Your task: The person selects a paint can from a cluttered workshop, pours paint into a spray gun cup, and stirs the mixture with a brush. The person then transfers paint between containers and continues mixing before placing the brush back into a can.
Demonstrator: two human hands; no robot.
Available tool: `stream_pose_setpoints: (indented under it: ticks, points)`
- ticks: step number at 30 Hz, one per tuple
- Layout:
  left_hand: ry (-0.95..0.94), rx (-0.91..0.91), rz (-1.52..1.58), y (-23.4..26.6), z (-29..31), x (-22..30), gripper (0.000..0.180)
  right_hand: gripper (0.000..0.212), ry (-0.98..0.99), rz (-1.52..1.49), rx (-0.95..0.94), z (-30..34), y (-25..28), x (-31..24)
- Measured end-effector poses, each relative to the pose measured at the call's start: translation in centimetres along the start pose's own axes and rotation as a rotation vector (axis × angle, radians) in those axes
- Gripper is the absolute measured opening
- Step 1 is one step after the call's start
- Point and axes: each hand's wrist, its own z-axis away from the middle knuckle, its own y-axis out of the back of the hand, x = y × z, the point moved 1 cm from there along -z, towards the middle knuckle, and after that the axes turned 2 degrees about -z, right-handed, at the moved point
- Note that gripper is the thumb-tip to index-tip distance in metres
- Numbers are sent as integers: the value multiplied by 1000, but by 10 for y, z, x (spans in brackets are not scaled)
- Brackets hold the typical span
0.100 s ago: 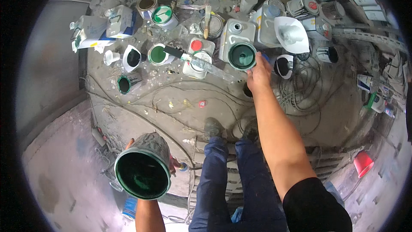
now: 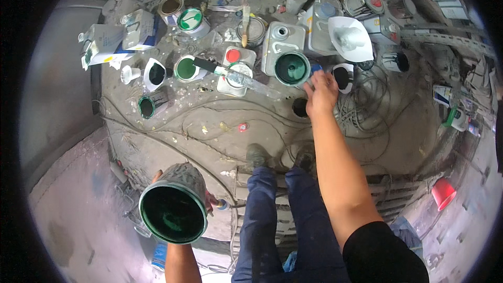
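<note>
My left hand (image 2: 210, 202) grips a big grey, paint-crusted can (image 2: 184, 174) from beneath and around its sides. The can is tilted, its mouth toward me, with dark green paint coating the inside; most of the hand is hidden behind it. My right hand (image 2: 323, 93) is held out over the floor, fingers apart and holding nothing. Just left of its fingertips stands a small can (image 2: 292, 84) of dark green paint, in front of a grey metal canister (image 2: 271, 52). A flat stirring blade with a black handle (image 2: 207, 65) lies across a white-rimmed container (image 2: 240, 67).
Open paint cans (image 2: 184, 81) and white paper funnels (image 2: 361, 34) crowd the floor ahead. A brush (image 2: 245, 29) rests on a can. Cables (image 2: 246, 102) snake across the floor, coiling at the right. A red cup (image 2: 444, 193) is at the far right.
My right hand has let go of the small green-paint can, its fingers now spread beside it. The left hand still holds the big can. The view has shifted slightly.
</note>
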Motion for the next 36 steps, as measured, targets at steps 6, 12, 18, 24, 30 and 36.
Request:
stream_pose_setpoints:
  ticks: [6,12,18,24,30,36]
  points:
    - [689,-135,1261,-9,-60,71,76,47,-105,-13,181,-6,153,26]
    - [407,-145,665,-46,-51,2,73,57,-322,259,275,-23,197,106]
    - [381,-182,509,-72,-50,-30,71,73,-382,-76,240,-32,180,168]
    - [373,-213,449,-92,-47,-41,70,69,-458,-322,424,-45,156,188]
    - [350,-244,424,-111,-49,-47,71,67,-227,-132,370,-55,162,168]
    - [487,-213,1074,-141,-37,-55,55,69,-10,255,54,-16,182,100]
